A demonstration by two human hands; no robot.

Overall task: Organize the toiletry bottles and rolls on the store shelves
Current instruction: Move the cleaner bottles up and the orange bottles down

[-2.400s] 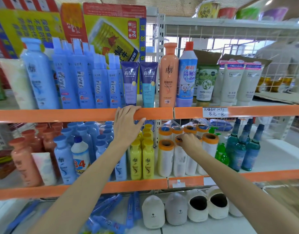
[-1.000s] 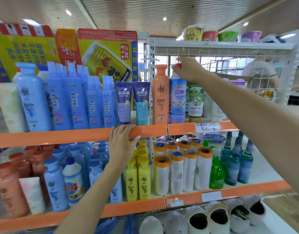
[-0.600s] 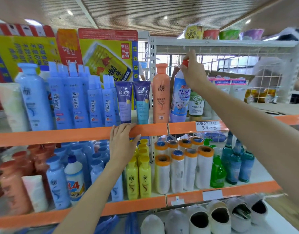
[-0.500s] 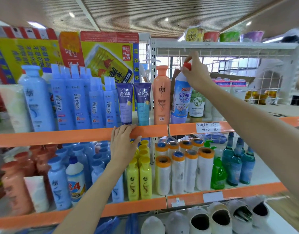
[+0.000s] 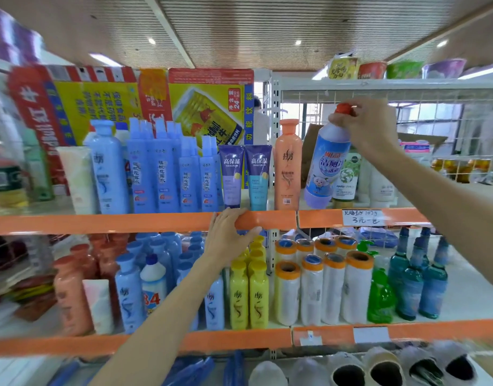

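Our right-hand fingers (image 5: 351, 122) curl round the red-capped neck of the blue-and-white cleaner bottle (image 5: 327, 165), pinching it at the top, while our left-hand fingers (image 5: 226, 215) lie fairly straight over the orange front rail of the upper shelf (image 5: 128, 222), thumb hooked under the rail's lower edge.

The upper shelf runs across the whole view, with a lower shelf (image 5: 239, 339) beneath it fronted by the same orange strip. On the upper shelf, at left, stands a row of tall blue bottles (image 5: 161, 174). Next to them stand two upright tubes (image 5: 245, 176), one purple and one teal, and then a tall orange bottle (image 5: 287, 165).

The cleaner bottle is just right of that orange bottle, tilted, its top leaning right toward our right hand (image 5: 368, 123) and its base low over the shelf edge; we cannot tell whether the base touches the shelf. Behind it stands a green-labelled tube (image 5: 347, 179).

Our left hand (image 5: 228, 235) rests on the rail below the two tubes. On the lower shelf, yellow bottles (image 5: 248, 293) stand beside the white rolls with orange caps (image 5: 323, 285), and green and teal bottles (image 5: 407, 285) stand further right. A handwritten price tag (image 5: 362, 217) sticks to the upper rail below the cleaner bottle.
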